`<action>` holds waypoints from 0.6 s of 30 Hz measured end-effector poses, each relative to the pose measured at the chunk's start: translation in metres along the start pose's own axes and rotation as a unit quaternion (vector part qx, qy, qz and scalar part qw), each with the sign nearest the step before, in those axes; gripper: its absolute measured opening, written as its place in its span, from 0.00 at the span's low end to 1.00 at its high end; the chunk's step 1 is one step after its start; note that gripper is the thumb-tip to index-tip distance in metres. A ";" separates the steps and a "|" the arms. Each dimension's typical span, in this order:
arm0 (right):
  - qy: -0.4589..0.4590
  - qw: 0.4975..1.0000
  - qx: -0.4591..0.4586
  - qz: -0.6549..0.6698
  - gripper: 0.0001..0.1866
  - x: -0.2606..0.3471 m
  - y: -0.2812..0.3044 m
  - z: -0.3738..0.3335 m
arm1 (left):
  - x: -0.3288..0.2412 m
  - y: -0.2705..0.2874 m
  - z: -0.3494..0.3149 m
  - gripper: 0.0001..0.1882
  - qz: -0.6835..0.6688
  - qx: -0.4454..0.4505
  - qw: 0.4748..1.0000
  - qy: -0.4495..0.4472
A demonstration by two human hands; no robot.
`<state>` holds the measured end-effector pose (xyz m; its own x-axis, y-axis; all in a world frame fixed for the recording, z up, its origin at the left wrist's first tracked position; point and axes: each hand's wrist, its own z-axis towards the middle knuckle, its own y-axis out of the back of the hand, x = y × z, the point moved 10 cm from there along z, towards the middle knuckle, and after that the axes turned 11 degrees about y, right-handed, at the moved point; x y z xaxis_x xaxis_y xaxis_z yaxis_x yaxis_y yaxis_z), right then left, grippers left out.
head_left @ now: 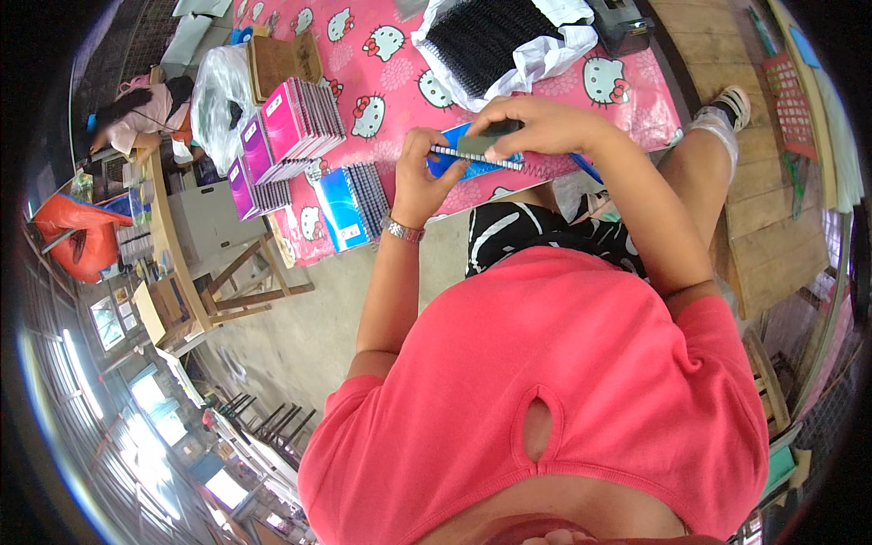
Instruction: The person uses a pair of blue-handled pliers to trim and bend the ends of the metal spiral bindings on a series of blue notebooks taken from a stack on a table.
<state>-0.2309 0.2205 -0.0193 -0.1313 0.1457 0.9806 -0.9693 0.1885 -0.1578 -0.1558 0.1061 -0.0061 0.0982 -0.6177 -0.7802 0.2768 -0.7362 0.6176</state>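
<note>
At the near edge of the table, my left hand is closed on the left end of a spiral notebook, held with its bound edge toward me. My right hand bends over the notebook from the right, its fingers closed at the binding. A black wire coil runs along that edge and sticks out past its right end. Between my hands shows a dark grey-green flat piece; what it belongs to I cannot tell. Blue cover shows beneath the binding.
Left of my hands stand stacks of blue notebooks, pink notebooks and purple notebooks. Black coils lie in white plastic at the back. A black device stands beside them. The pink patterned tablecloth covers the table.
</note>
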 end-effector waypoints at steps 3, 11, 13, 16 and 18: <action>0.031 0.979 -0.064 -0.192 0.24 0.004 0.019 -0.002 | 0.002 -0.002 0.001 0.20 0.007 0.008 1.000 0.006; -0.071 0.842 -0.230 -0.483 0.21 0.014 0.095 -0.083 | 0.017 -0.002 -0.007 0.16 -0.013 -0.014 0.999 0.043; -0.122 0.763 -0.258 -0.580 0.22 0.012 0.115 -0.113 | 0.041 0.002 -0.012 0.12 -0.148 -0.055 0.980 0.119; -0.109 0.623 -0.277 -0.723 0.26 0.021 0.096 -0.130 | 0.052 0.004 -0.027 0.12 -0.289 -0.080 0.929 0.218; -0.036 0.637 -0.302 -0.708 0.30 0.036 0.066 -0.127 | 0.055 0.007 -0.033 0.14 -0.303 -0.102 0.922 0.220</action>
<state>-0.2734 0.3610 -0.0094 0.7558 -0.6270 0.1889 0.1283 0.4246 0.8963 -0.1165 0.0759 -0.0478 0.2328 0.0952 -0.9679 0.5782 -0.8137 0.0590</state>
